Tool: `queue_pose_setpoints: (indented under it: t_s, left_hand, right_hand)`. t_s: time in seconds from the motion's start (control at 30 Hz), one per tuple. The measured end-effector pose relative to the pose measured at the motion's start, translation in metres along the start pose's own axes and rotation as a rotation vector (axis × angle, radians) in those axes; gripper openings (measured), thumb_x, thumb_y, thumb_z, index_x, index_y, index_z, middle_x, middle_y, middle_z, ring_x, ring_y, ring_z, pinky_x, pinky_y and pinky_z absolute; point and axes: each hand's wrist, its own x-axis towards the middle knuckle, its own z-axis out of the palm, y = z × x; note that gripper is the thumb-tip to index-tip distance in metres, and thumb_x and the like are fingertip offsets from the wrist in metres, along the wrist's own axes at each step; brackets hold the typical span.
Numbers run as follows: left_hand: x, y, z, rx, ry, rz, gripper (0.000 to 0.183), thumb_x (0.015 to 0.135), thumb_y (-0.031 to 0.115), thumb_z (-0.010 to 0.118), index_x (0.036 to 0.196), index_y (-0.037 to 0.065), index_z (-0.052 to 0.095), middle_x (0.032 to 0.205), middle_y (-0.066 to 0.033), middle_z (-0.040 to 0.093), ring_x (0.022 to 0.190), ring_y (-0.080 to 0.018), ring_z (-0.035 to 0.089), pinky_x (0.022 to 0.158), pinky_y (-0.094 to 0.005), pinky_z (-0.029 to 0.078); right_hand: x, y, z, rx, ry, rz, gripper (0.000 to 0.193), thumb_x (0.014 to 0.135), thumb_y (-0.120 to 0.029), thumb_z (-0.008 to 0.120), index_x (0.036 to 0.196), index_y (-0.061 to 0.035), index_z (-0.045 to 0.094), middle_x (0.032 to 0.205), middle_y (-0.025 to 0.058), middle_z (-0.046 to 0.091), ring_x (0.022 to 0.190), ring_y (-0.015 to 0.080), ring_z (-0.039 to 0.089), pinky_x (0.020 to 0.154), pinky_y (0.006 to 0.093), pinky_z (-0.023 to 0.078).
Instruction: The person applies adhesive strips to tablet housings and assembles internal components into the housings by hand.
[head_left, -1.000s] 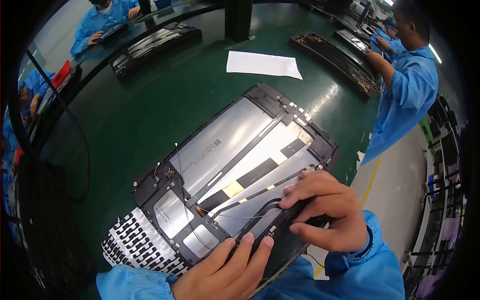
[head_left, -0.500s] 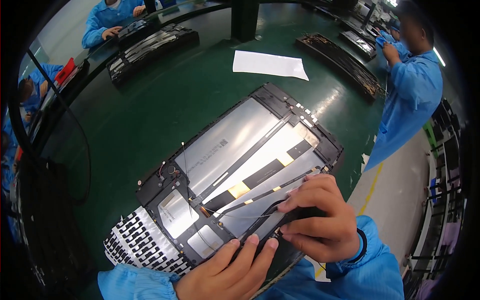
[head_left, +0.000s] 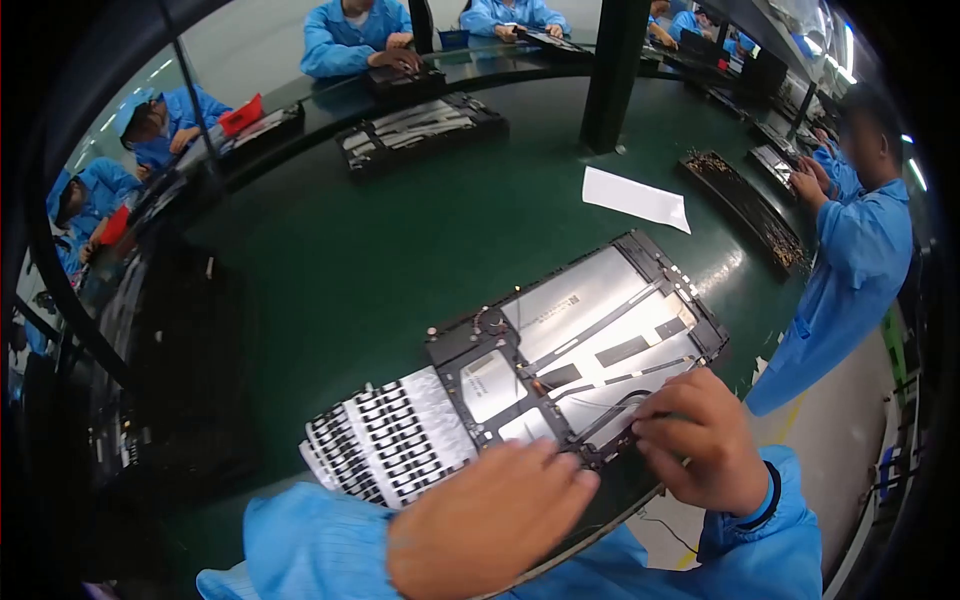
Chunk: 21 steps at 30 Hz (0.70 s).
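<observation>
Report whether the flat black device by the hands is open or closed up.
Open: the device lies with its insides bare; silver panels and dark strips show uncovered.

Tiny dark print (head_left: pixel 555 312) marks the big far silver plate (head_left: pixel 595 281) and the smaller left silver plate (head_left: pixel 490 395). It's too small to read.
</observation>
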Motion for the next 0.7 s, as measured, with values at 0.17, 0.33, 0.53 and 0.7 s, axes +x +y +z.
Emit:
queue_pose_setpoints:
  t_s: [0.17,0.33,0.53,0.7]
  left_hand:
    - [-0.061,-0.027,-0.003,0.042,0.083,-0.387,0.04,0.068,0.012,0.064,0.104,-0.003,0.055,0.107,-0.0186,0.053,0.095,-0.0327,0.052,0.082,-0.0379,0.042]
    - [-0.073,-0.022,0.011,0.174,0.104,-0.361,0.04,0.067,0.016,0.065,0.102,-0.003,0.055,0.104,-0.0183,0.053,0.095,-0.0319,0.052,0.081,-0.0392,0.041]
    - [-0.081,-0.025,0.017,0.235,0.149,-0.363,0.041,0.063,0.014,0.063,0.099,-0.004,0.056,0.102,-0.0189,0.051,0.093,-0.0327,0.05,0.08,-0.0408,0.04]
    - [-0.079,-0.026,0.018,0.264,0.122,-0.373,0.041,0.064,0.012,0.06,0.101,-0.005,0.055,0.105,-0.0205,0.05,0.096,-0.0339,0.048,0.082,-0.0415,0.038]
  right_hand:
    - [0.025,-0.046,0.027,0.15,0.076,-0.025,0.013,0.061,0.0,0.062,0.073,-0.0018,0.059,0.075,0.0086,0.054,0.066,0.025,0.053,0.058,0.0325,0.043]
    - [0.041,-0.067,0.085,-0.027,0.005,-0.094,0.011,0.056,-0.004,0.061,0.065,0.0011,0.058,0.071,0.0099,0.052,0.072,0.0243,0.05,0.066,0.0322,0.042]
    - [0.05,-0.072,0.115,-0.102,0.073,-0.16,0.015,0.052,-0.009,0.054,0.058,0.005,0.055,0.068,0.0141,0.046,0.079,0.0297,0.047,0.093,0.0438,0.036]
    - [0.06,-0.069,0.123,-0.039,0.002,-0.08,0.014,0.056,-0.008,0.057,0.065,0.0019,0.062,0.069,0.0133,0.051,0.078,0.0282,0.049,0.098,0.0458,0.029]
